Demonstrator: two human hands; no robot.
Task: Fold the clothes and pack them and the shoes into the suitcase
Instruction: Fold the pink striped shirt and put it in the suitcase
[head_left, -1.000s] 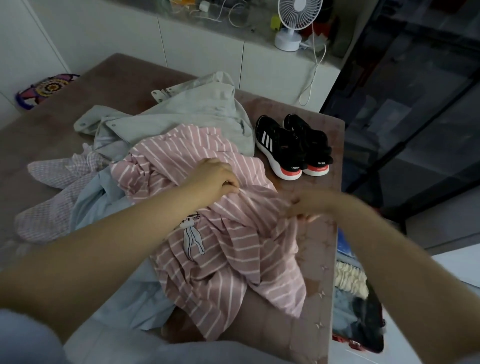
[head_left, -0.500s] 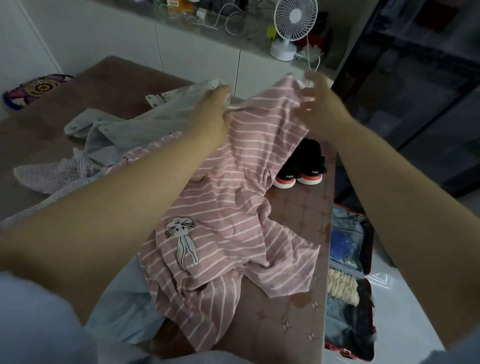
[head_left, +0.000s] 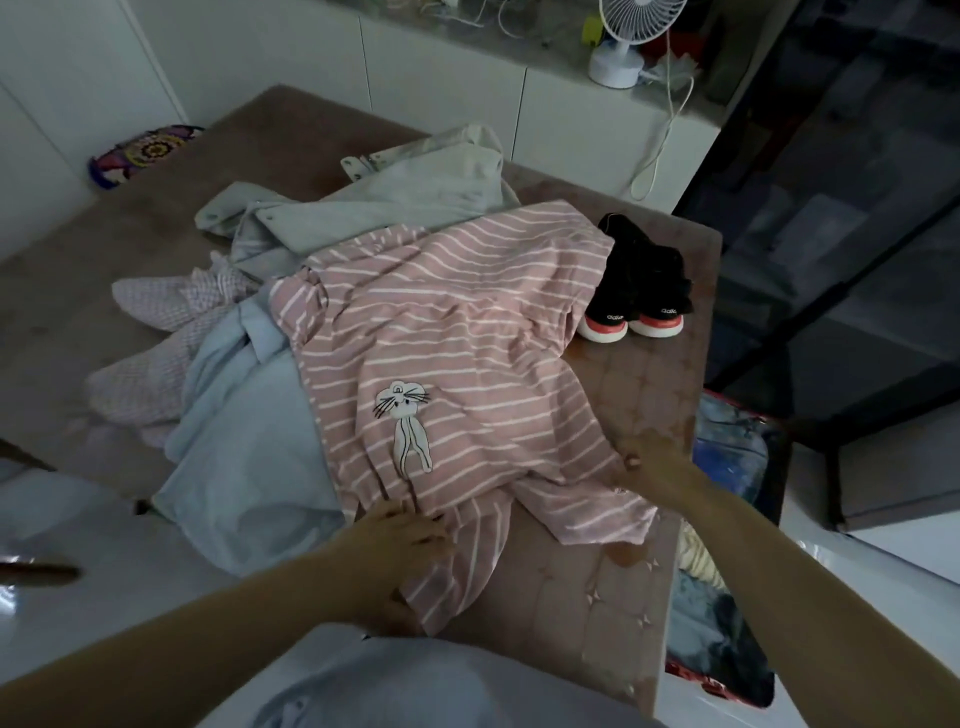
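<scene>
Your left hand (head_left: 400, 540) rests, fingers (head_left: 418, 522) straight, on the pink striped shirt (head_left: 457, 332) at its 6 o'clock hem. Your right hand (head_left: 655, 467) touches its 4 o'clock sleeve; whether those fingers pinch, I cannot tell. The shirt lies spread on the tabletop (head_left: 644, 395).

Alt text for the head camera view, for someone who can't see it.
A pink striped shirt lies spread on a table, left hand and right hand touching its near edge. Other clothes lie to its left, black shoes behind it, an open suitcase beside the table.

"adidas" — partly readable, on both black shoes' (head_left: 641, 283) heels
</scene>
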